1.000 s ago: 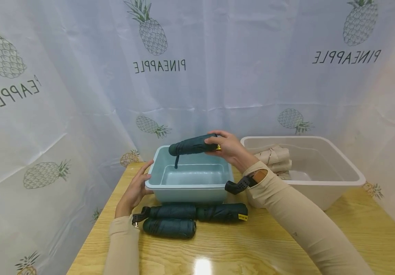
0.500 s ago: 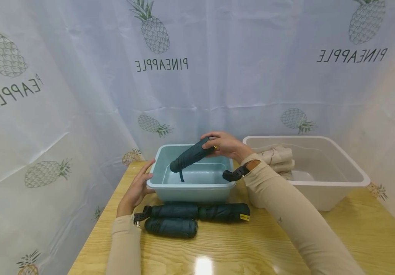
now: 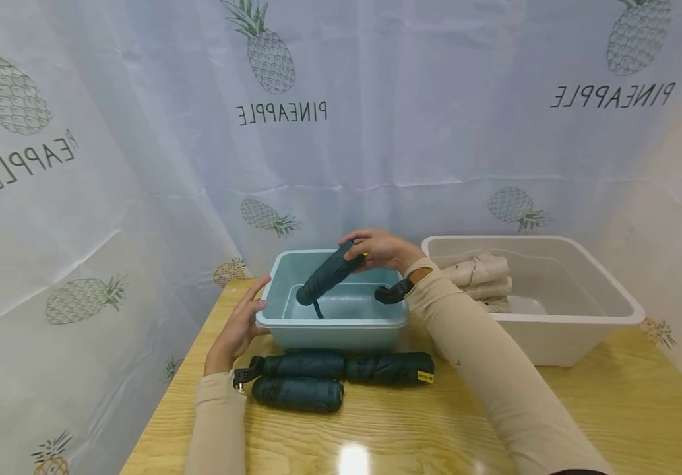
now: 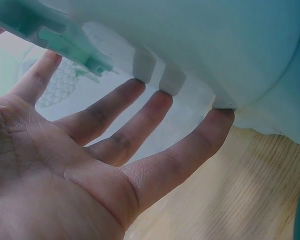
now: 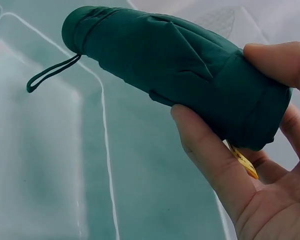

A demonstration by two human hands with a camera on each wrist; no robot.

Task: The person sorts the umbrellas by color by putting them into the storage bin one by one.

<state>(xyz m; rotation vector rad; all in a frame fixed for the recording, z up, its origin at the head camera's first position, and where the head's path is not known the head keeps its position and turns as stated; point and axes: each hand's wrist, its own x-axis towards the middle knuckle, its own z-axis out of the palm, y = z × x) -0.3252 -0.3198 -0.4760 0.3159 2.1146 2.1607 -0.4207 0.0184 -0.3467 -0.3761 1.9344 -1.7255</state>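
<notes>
My right hand (image 3: 379, 249) pinches a dark green folded umbrella (image 3: 328, 274) by its yellow-tagged end. The umbrella slants over the pale blue plastic bin (image 3: 329, 324), its rounded end lower and to the left, a thin wrist loop hanging from it. In the right wrist view, thumb and fingers grip opposite sides of the umbrella (image 5: 165, 65). At the bin's left side rests my left hand (image 3: 239, 333); its fairly straight fingertips (image 4: 162, 100) touch the outer wall under the rim.
Three more folded umbrellas lie before the bin: one back left (image 3: 305, 365), one back right (image 3: 388, 367) with a yellow tag, one in front (image 3: 297, 394). A larger off-white bin (image 3: 566, 318) at right holds beige rolled items (image 3: 477, 272). A pineapple-print curtain (image 3: 365, 145) hangs behind the table.
My right hand has moved a little left, and the umbrella in it has tilted from nearly level to steeply slanted, its loop end lower into the bin. My left hand has kept its place.
</notes>
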